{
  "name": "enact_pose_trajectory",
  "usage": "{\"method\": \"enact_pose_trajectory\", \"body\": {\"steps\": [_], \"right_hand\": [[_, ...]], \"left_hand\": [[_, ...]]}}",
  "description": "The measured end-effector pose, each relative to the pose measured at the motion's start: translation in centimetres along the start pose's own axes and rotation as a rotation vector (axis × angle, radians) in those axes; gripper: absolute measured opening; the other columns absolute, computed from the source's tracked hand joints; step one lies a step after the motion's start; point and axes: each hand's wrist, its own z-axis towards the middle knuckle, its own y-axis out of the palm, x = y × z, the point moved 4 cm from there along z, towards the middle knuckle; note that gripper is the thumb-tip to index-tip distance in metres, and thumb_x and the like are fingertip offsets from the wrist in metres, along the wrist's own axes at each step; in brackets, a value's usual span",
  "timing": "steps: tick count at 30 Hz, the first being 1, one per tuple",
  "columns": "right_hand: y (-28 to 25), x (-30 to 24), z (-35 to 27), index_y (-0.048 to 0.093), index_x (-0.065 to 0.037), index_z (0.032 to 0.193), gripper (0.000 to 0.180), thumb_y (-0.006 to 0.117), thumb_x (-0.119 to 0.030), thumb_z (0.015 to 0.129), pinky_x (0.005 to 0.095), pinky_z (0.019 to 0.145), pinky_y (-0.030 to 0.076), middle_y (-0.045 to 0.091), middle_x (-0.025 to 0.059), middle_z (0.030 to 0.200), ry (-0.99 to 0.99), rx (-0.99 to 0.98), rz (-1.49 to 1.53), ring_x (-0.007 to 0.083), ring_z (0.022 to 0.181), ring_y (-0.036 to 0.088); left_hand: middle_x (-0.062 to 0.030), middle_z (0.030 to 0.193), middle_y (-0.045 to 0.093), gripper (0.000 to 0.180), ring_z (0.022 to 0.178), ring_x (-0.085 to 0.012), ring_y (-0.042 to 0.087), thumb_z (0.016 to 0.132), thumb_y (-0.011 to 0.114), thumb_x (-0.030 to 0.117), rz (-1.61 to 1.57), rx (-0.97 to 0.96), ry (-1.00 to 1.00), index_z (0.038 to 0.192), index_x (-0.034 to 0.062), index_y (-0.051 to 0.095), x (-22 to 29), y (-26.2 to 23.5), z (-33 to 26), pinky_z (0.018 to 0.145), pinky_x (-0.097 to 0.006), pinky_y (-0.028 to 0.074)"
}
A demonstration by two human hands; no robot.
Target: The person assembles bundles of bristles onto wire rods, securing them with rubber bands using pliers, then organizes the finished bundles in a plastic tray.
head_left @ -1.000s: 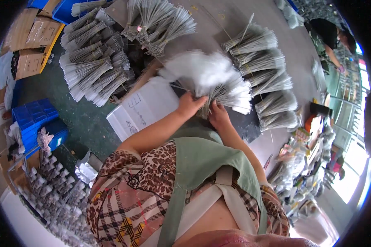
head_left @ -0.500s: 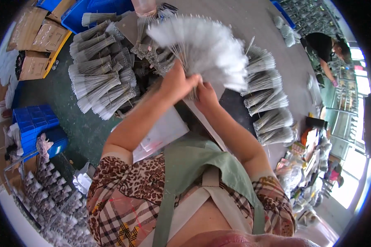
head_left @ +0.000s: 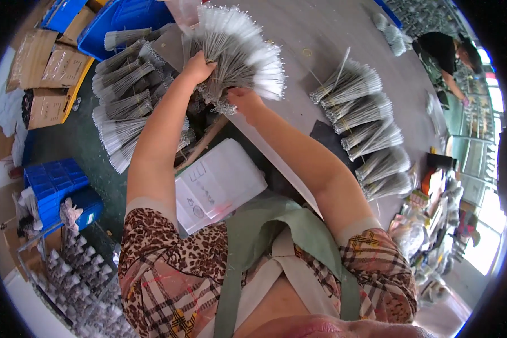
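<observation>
The person in the green apron (head_left: 259, 231) has both arms stretched out over the grey surface (head_left: 304, 62), hands at a thick, fanned bundle (head_left: 242, 48) of thin wire stems with whitish tips. It sits near the surface's left edge, tips spread away from the body. The left hand (head_left: 198, 67) is curled around the stems on the bundle's left side, thumb across them; the right hand (head_left: 245, 102) is bent in against the gathered lower ends, and I can't tell from here whether its fingers pinch them, since the undersides are hidden. Over to the right, a curved row of similar bundles (head_left: 372, 132) lies on the surface, and more bundles (head_left: 127, 107) are heaped at the left. A white plastic container (head_left: 225, 177) stands just in front of the apron, between the forearms. Farther off to the right, a co-worker (head_left: 442, 53) in a black top bends forward.
</observation>
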Motion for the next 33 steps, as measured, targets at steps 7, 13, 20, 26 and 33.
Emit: {"method": "enact_pose_trajectory", "body": {"steps": [7, 13, 20, 26, 33], "right_hand": [[-1.6, 1.2, -1.4, 0.067, -0.009, 0.096, 0.027, 0.061, -0.031, 0.081, 0.0287, 0.066, 0.048, 0.065, 0.0038, 0.080, 0.028, -0.078, -0.074, 0.0148, 0.068, 0.059], [-5.3, 4.3, -7.5, 0.063, -0.007, 0.105, 0.025, 0.055, -0.023, 0.088, 0.0222, 0.061, 0.044, 0.062, 0.0003, 0.083, 0.093, -0.254, -0.055, 0.0080, 0.072, 0.055], [-17.1, 13.5, -19.3, 0.062, -0.005, 0.105, 0.026, 0.056, -0.025, 0.089, 0.0207, 0.061, 0.045, 0.062, 0.0016, 0.082, 0.381, -0.047, -0.001, 0.0084, 0.074, 0.056], [-31.1, 25.7, -32.5, 0.061, -0.006, 0.105, 0.024, 0.055, -0.024, 0.090, 0.0225, 0.055, 0.044, 0.061, 0.0012, 0.077, 0.477, 0.392, 0.092, 0.0089, 0.064, 0.055], [-35.1, 32.1, -45.2, 0.061, -0.006, 0.099, 0.025, 0.058, -0.028, 0.087, 0.0223, 0.048, 0.041, 0.061, 0.0025, 0.075, 0.755, 0.686, 0.092, 0.0101, 0.058, 0.056]], "left_hand": [[-0.0297, 0.101, 0.057, 0.048, 0.096, -0.0437, 0.054, 0.081, 0.057, 0.018, 0.060, 0.333, 0.210, 0.121, -0.0048, 0.043, 2.7, -2.6, -0.9, 0.082, -0.046, 0.044], [-0.0242, 0.108, 0.057, 0.049, 0.100, -0.0413, 0.054, 0.082, 0.057, 0.020, -0.173, 0.206, 0.448, 0.127, 0.0044, 0.043, 5.7, -6.8, -0.9, 0.084, -0.044, 0.043], [-0.0224, 0.115, 0.055, 0.048, 0.109, -0.0385, 0.050, 0.082, 0.058, 0.021, 0.169, -0.273, 0.226, 0.125, 0.0052, 0.044, 2.3, -0.7, 0.7, 0.090, -0.042, 0.040], [-0.0199, 0.105, 0.060, 0.045, 0.097, -0.0357, 0.057, 0.078, 0.063, 0.020, 0.103, -0.201, 0.278, 0.118, 0.0028, 0.050, 4.3, -3.4, -1.4, 0.083, -0.041, 0.044], [-0.0182, 0.094, 0.062, 0.032, 0.085, -0.0332, 0.060, 0.077, 0.066, 0.023, -0.080, -0.388, 0.376, 0.103, 0.0049, 0.061, 13.3, 1.9, -11.8, 0.074, -0.040, 0.047]]}}
